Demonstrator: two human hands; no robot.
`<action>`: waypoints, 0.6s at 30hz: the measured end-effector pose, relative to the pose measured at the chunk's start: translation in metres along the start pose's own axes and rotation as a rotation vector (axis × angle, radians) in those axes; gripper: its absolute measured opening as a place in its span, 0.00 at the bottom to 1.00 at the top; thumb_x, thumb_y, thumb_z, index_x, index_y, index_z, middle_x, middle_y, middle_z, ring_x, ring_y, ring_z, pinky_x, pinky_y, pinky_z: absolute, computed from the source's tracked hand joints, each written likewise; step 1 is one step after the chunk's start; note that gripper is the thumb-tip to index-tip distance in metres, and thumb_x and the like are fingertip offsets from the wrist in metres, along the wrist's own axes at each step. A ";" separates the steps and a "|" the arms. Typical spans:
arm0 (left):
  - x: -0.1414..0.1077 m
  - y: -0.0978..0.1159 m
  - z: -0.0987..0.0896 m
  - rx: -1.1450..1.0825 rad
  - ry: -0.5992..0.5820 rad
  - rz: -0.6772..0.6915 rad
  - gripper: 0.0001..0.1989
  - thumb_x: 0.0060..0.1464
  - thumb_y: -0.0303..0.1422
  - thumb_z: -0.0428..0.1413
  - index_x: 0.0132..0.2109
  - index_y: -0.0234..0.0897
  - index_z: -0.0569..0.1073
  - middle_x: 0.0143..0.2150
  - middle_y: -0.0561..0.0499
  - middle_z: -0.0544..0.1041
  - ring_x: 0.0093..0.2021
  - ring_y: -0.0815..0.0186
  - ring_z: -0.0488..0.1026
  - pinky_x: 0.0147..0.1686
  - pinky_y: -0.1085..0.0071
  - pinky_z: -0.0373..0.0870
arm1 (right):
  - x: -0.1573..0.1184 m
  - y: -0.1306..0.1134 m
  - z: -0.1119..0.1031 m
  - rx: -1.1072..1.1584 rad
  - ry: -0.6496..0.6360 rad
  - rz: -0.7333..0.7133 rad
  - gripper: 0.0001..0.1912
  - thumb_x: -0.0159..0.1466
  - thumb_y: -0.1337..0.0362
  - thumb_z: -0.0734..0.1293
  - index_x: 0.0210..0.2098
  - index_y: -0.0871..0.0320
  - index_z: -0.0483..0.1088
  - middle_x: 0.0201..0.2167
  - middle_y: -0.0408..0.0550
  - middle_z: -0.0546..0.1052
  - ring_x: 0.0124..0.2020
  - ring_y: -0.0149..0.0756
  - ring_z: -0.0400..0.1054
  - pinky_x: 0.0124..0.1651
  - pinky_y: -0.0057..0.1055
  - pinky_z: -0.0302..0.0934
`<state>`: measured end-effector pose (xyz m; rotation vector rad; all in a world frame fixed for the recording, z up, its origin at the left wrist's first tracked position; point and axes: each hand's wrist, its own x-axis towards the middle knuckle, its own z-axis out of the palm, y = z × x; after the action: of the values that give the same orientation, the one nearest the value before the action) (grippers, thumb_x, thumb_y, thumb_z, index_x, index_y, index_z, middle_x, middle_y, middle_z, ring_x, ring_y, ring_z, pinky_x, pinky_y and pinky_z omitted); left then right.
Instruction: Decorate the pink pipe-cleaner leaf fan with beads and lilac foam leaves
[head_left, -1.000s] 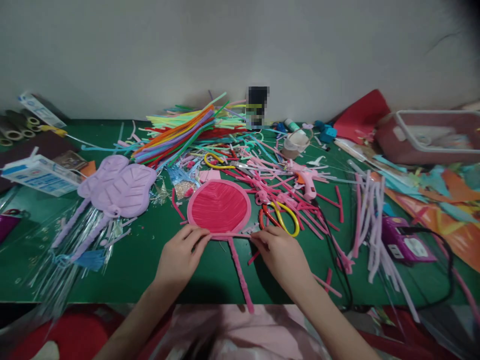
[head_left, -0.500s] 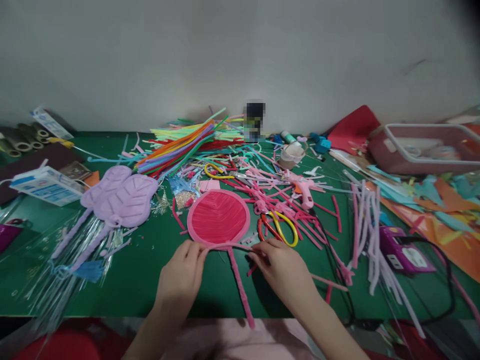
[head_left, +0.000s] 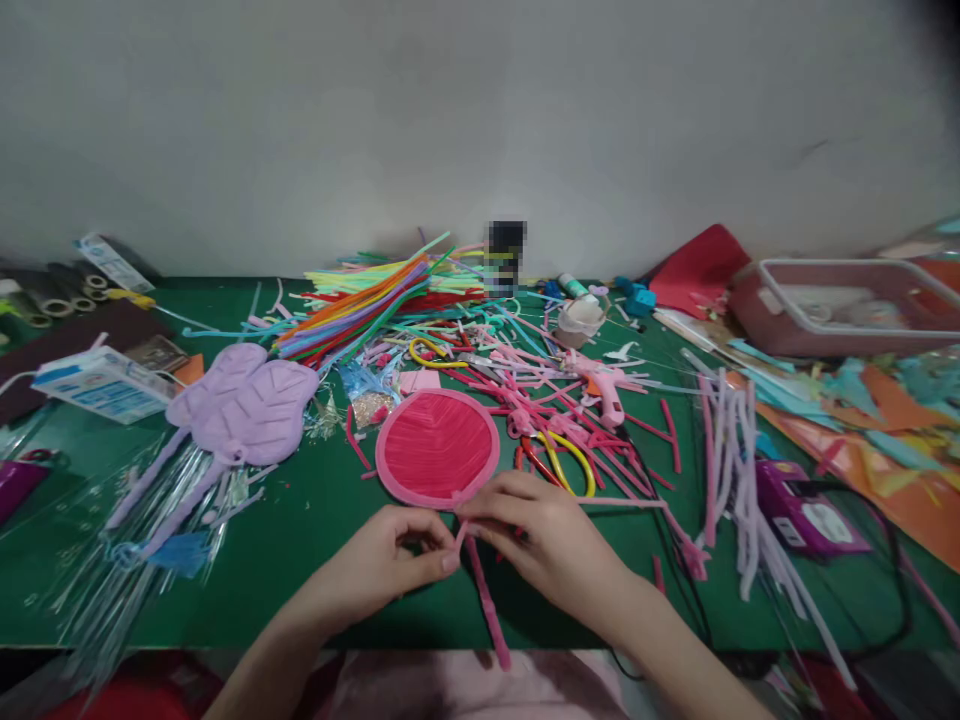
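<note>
A round fan (head_left: 439, 448) with a red face and pink rim lies in front of me, its twisted pink handle (head_left: 487, 610) pointing towards the table's front edge. Where handle and rim meet, both hands work on a light pink pipe cleaner (head_left: 621, 502). My left hand (head_left: 405, 560) pinches its short end between thumb and forefinger, just left of the handle. My right hand (head_left: 517, 515) is closed on the same pipe cleaner at the rim's base, and the long end sticks out to the right. The right fingertips are partly hidden.
Pliers with yellow and red grips (head_left: 566, 465), a pink glue gun (head_left: 607, 395) and pink pipe cleaner pieces lie right of the fan. Purple leaf-shaped fans (head_left: 255, 410) lie left. Behind is a colourful pipe cleaner bundle (head_left: 360, 300); a plastic bin (head_left: 840, 335) stands far right.
My left hand has drawn the pipe cleaner's end down and across to the handle. My right hand has moved left to the rim's base. The fan stays in place.
</note>
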<state>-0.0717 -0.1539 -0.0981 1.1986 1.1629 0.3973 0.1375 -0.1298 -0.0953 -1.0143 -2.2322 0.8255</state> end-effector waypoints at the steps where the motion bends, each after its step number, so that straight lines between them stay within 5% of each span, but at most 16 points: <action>1: 0.000 -0.001 -0.002 -0.044 -0.040 -0.012 0.14 0.50 0.43 0.62 0.31 0.35 0.74 0.26 0.55 0.70 0.25 0.71 0.61 0.23 0.76 0.54 | 0.000 -0.001 -0.001 0.028 -0.003 -0.014 0.08 0.64 0.69 0.67 0.41 0.55 0.77 0.36 0.47 0.78 0.38 0.35 0.72 0.42 0.29 0.66; 5: 0.000 -0.007 -0.003 -0.259 -0.099 0.020 0.19 0.49 0.47 0.63 0.29 0.34 0.71 0.23 0.56 0.68 0.21 0.74 0.58 0.19 0.77 0.50 | -0.001 -0.004 -0.003 0.133 0.039 -0.024 0.07 0.64 0.72 0.67 0.38 0.56 0.77 0.35 0.47 0.79 0.36 0.33 0.73 0.39 0.27 0.67; 8: 0.002 -0.010 0.006 -0.500 -0.023 0.113 0.20 0.47 0.46 0.65 0.28 0.33 0.71 0.23 0.54 0.69 0.20 0.76 0.58 0.19 0.78 0.49 | -0.002 -0.005 0.001 0.205 0.131 -0.014 0.08 0.64 0.73 0.67 0.38 0.56 0.77 0.34 0.47 0.79 0.34 0.32 0.73 0.38 0.26 0.67; 14: 0.011 0.001 0.030 -0.902 0.290 0.254 0.19 0.42 0.41 0.70 0.23 0.32 0.71 0.20 0.56 0.67 0.19 0.78 0.55 0.17 0.82 0.49 | -0.002 -0.015 0.016 0.237 0.327 0.046 0.09 0.64 0.74 0.66 0.37 0.57 0.77 0.30 0.46 0.78 0.31 0.30 0.73 0.36 0.24 0.67; 18: 0.020 0.012 0.038 -0.887 0.558 0.316 0.16 0.42 0.40 0.70 0.25 0.32 0.74 0.25 0.54 0.71 0.21 0.78 0.59 0.19 0.83 0.55 | 0.000 -0.022 0.025 0.174 0.403 0.063 0.09 0.64 0.75 0.65 0.36 0.58 0.76 0.30 0.46 0.77 0.31 0.31 0.73 0.35 0.24 0.66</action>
<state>-0.0273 -0.1534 -0.1001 0.4745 1.0537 1.3901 0.1103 -0.1489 -0.0955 -1.0636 -1.7670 0.7499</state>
